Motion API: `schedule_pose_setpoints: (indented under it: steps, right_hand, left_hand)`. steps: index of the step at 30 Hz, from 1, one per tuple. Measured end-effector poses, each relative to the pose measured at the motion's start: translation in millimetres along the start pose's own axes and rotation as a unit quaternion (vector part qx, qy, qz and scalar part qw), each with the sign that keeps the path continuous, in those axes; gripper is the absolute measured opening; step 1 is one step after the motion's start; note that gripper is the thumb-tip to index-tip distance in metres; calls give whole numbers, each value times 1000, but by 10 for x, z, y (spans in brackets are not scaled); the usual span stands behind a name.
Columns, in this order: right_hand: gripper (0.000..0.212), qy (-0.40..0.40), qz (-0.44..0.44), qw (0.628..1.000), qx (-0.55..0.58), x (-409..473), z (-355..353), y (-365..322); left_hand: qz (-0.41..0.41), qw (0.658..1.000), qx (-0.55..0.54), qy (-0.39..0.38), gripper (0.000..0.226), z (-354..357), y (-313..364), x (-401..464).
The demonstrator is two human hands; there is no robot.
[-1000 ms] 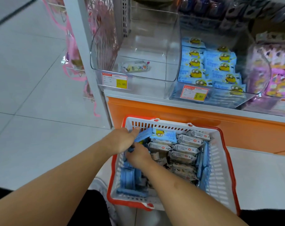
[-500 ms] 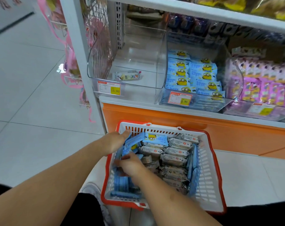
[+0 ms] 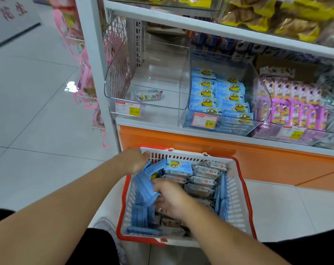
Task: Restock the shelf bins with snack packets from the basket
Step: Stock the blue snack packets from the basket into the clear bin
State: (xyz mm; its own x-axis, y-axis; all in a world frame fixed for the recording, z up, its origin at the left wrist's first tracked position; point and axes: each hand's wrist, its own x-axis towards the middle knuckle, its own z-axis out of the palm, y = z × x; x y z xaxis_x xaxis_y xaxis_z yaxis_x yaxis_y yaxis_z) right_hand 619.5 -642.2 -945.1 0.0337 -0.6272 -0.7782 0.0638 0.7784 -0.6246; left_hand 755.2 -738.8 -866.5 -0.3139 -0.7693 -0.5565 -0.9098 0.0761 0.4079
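Note:
A white basket with a red rim [image 3: 236,190] stands on the floor below the shelf, full of blue snack packets [image 3: 178,166] and grey-brown packets [image 3: 204,174]. My left hand [image 3: 135,159] is at the basket's far left corner, gripping blue packets there. My right hand [image 3: 169,198] is inside the basket, fingers curled round a bunch of blue packets [image 3: 143,185] standing on edge. On the shelf, a clear left bin [image 3: 149,109] holds one small packet [image 3: 147,95]. The middle bin [image 3: 229,125] holds rows of the same blue packets [image 3: 219,94].
A third bin [image 3: 265,96] to the right holds pink and purple packets. Yellow bags fill the shelf above [image 3: 267,18]. An orange base panel [image 3: 258,161] runs behind the basket. A white upright [image 3: 93,60] with pink ribbons bounds the left; tiled floor [image 3: 32,111] lies beyond.
The view has tilted up, so more of the shelf shows. My right hand has drawn back toward me in the basket and gathered the blue packets. My left hand stays at the far left corner.

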Motion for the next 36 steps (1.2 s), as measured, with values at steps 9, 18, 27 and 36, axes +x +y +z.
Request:
schedule_pose_setpoints:
  steps: [9, 18, 27, 36]
  right_hand:
    - [23, 30, -165, 985, -36, -935, -1261, -1150]
    - [27, 147, -324, 928, -110, -1450, -1470, -1599]
    - [24, 141, -392, 888, -197, -1618, -1777, -1745]
    - [40, 204, -450, 782, -381, -1679, -1810, -1665]
  left_hand:
    - [222, 973, -59, 26, 20, -459, 690, -116]
    - [324, 921, -11, 217, 71, -396, 1331, -257]
    - [294, 863, -402, 92, 37, -542, 1572, -214]
    - [308, 820, -476, 78, 53, -483, 1639, -259]
